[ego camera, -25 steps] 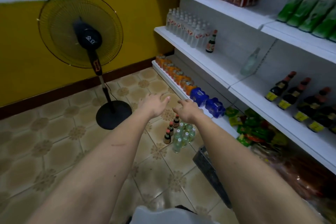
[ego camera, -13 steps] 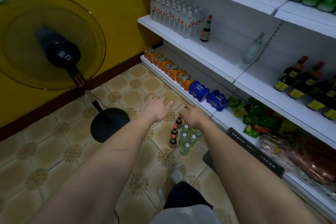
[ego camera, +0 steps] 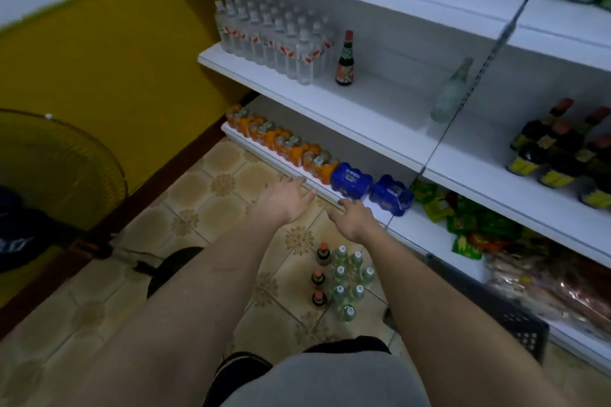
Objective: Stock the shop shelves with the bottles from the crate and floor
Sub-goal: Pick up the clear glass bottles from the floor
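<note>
Bottles point(ego camera: 344, 281) on floor; both hands, left point(ego camera: 285, 201) and right point(ego camera: 353, 219), spread empty near shelf edge point(ego camera: 291, 172).

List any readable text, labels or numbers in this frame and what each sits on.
None can be read.
Clear bottles' red-and-white labels: too blurred.
Lone dark bottle's red-and-green label: print too small.
Dark bottles' yellow labels: blurred.
Blue packs' white sticker: print illegible.
Orange packs' stickers: illegible.
Fan hub's white marking: cut off and blurred.
Green packets: print unreadable.
Floor bottles: seen from above, labels hidden.
</note>
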Demonstrator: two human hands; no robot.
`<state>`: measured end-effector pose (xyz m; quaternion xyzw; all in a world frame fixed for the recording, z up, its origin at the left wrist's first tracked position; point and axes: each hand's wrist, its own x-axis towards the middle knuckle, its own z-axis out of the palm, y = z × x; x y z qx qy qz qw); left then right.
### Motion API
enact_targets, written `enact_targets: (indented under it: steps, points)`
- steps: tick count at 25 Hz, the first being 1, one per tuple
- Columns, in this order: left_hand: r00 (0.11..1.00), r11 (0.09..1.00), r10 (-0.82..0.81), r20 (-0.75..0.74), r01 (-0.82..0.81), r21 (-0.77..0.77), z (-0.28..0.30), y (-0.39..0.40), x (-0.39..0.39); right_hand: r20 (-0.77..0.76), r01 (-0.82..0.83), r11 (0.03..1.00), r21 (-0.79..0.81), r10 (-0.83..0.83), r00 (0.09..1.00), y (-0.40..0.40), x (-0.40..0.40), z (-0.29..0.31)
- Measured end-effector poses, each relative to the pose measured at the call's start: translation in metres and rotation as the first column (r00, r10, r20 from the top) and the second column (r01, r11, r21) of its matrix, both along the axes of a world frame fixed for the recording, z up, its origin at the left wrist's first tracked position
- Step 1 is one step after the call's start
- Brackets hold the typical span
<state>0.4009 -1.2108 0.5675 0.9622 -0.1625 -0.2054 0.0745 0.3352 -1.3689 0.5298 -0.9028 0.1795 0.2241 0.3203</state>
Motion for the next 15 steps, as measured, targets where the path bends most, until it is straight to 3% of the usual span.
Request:
enact_targets:
  steps: [5, 9, 13, 15]
  points:
    - [0.972, 0.984, -0.181, -0.15, 0.178, -0.032, -0.054, -0.048, 0.059, -0.094, 0.339, 0.93, 0.142, -0.328, 0.94, -0.029, 0.013, -0.045]
    - [0.888, 0.954, -0.291, -0.356, 0.298, -0.036, -0.125, -0.073, 0.104, -0.203, 0.654, 0.734, 0.182, -0.623, 0.756, -0.024, 0.013, -0.099]
    - [0.783, 0.907, -0.376, -0.495, 0.421, -0.022, -0.213, -0.072, 0.138, -0.428, 0.775, 0.631, 0.026, -0.694, 0.579, 0.006, 0.011, -0.181]
    - [0.763, 0.913, -0.353, -0.542, 0.406, -0.023, -0.255, -0.063, 0.147, -0.526, 0.798, 0.602, 0.001, -0.679, 0.513, 0.024, 0.016, -0.224]
